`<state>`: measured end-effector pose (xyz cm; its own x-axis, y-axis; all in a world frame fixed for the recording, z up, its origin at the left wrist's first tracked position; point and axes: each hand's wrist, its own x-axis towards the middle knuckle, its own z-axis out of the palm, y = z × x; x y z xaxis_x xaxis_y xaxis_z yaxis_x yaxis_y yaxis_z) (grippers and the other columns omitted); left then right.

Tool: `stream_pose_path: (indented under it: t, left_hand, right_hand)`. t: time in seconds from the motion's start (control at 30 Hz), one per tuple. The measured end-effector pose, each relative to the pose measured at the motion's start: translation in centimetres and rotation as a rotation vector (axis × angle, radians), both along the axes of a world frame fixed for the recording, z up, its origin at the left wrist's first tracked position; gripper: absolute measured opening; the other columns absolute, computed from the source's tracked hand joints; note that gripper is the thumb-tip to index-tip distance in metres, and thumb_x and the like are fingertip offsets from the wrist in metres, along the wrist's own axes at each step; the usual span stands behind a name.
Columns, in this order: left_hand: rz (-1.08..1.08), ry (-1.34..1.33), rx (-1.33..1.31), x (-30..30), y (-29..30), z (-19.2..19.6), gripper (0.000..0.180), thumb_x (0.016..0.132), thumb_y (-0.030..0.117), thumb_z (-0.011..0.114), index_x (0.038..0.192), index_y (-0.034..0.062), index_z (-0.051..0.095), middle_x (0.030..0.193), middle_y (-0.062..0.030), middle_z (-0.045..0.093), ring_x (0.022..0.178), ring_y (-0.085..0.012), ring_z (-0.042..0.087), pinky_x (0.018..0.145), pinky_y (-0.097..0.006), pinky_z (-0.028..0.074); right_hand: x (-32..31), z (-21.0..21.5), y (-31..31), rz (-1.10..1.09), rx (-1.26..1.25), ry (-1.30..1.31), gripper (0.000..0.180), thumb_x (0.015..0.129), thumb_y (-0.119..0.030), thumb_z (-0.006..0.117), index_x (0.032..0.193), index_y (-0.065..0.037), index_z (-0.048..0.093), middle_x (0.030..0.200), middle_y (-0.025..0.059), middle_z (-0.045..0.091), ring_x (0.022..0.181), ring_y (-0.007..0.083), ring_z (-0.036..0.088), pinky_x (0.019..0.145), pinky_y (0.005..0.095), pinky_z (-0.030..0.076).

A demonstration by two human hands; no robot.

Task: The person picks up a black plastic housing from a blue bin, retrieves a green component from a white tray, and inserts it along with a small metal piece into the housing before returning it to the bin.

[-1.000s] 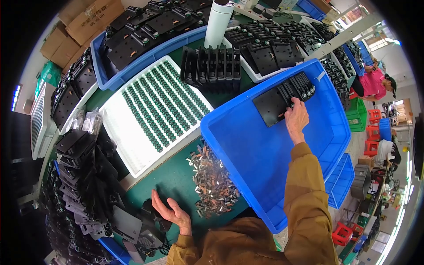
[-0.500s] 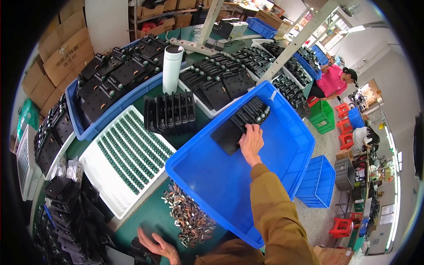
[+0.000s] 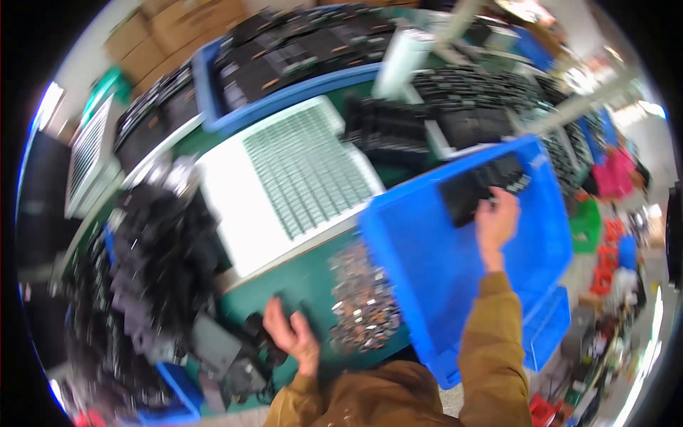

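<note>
right hand (image 3: pixel 496 222) reaching fwd w/ arm stretched, fingers resting on black parts (image 3: pixel 484 188) in blue bin (image 3: pixel 427 263); grip unclear. left hand (image 3: pixel 290 334) lying open nr metal bits (image 3: pixel 363 306).

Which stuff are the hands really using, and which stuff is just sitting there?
In use:
- right hand touching the row of flat black plastic parts in the big blue plastic bin
- left hand by the dark plastic pieces on the green table

Just sitting there:
- pile of small shiny metal bits
- white tray of small green parts
- brown cardboard boxes
</note>
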<state>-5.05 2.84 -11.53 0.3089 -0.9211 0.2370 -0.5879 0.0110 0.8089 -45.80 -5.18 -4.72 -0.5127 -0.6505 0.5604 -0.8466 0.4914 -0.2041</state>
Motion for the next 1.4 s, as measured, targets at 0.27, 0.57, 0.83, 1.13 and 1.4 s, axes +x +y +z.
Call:
stream_pose_path:
  t: [0.27, 0.57, 0.83, 1.13, 1.4]
  left_hand:
    - [-0.011, -0.011, 0.005, 0.7, 0.4, -0.1, 0.042, 0.092, 0.017, 0.062, 0.128, -0.0045, 0.057, 0.131, -0.0202, 0.056, 0.121, -0.0381, 0.052, 0.107, -0.045, 0.037]
    - [-0.026, -0.043, -0.023, 0.3, -0.4, -0.6, 0.042, 0.079, 0.001, 0.066, 0.121, 0.0014, 0.062, 0.122, -0.0148, 0.061, 0.114, -0.0352, 0.056, 0.107, -0.053, 0.036]
    - [0.012, -0.076, -0.029, 0.9, 0.1, -0.6, 0.04, 0.076, -0.005, 0.06, 0.115, 0.0006, 0.064, 0.119, -0.0139, 0.062, 0.113, -0.0343, 0.058, 0.107, -0.054, 0.036]
    - [-0.02, -0.071, -0.018, 0.4, -0.1, -0.7, 0.038, 0.078, -0.005, 0.061, 0.115, 0.0012, 0.065, 0.119, -0.0135, 0.062, 0.114, -0.0341, 0.058, 0.109, -0.055, 0.035]
    - [-0.017, -0.098, 0.004, 0.3, 0.0, -0.9, 0.036, 0.081, -0.002, 0.063, 0.117, 0.0014, 0.065, 0.12, -0.0149, 0.062, 0.114, -0.0346, 0.058, 0.111, -0.056, 0.033]
  right_hand:
    - [13.5, 10.1, -3.3, 0.53, -0.077, -0.459, 0.03, 0.083, 0.003, 0.066, 0.113, -0.003, 0.067, 0.099, 0.0071, 0.064, 0.091, 0.0185, 0.06, 0.083, 0.0315, 0.048]
    - [26.3, 9.7, -5.1, 1.211, 0.646, -0.346, 0.026, 0.079, -0.009, 0.072, 0.104, -0.004, 0.067, 0.098, 0.0128, 0.066, 0.092, 0.0325, 0.064, 0.077, 0.0406, 0.052]
    - [24.8, 7.7, -6.9, 1.152, 0.715, -0.311, 0.022, 0.082, -0.014, 0.069, 0.102, -0.004, 0.069, 0.097, 0.0131, 0.069, 0.089, 0.0341, 0.066, 0.076, 0.0402, 0.053]
    - [10.6, 7.7, -16.2, 0.548, 0.266, -0.28, 0.027, 0.079, -0.016, 0.07, 0.104, -0.007, 0.071, 0.093, 0.0113, 0.074, 0.087, 0.0278, 0.071, 0.08, 0.0389, 0.054]
    - [0.7, 3.1, -17.2, 0.235, 0.319, -0.592, 0.036, 0.083, -0.022, 0.07, 0.11, 0.002, 0.07, 0.097, 0.0158, 0.073, 0.088, 0.027, 0.07, 0.078, 0.0373, 0.054]
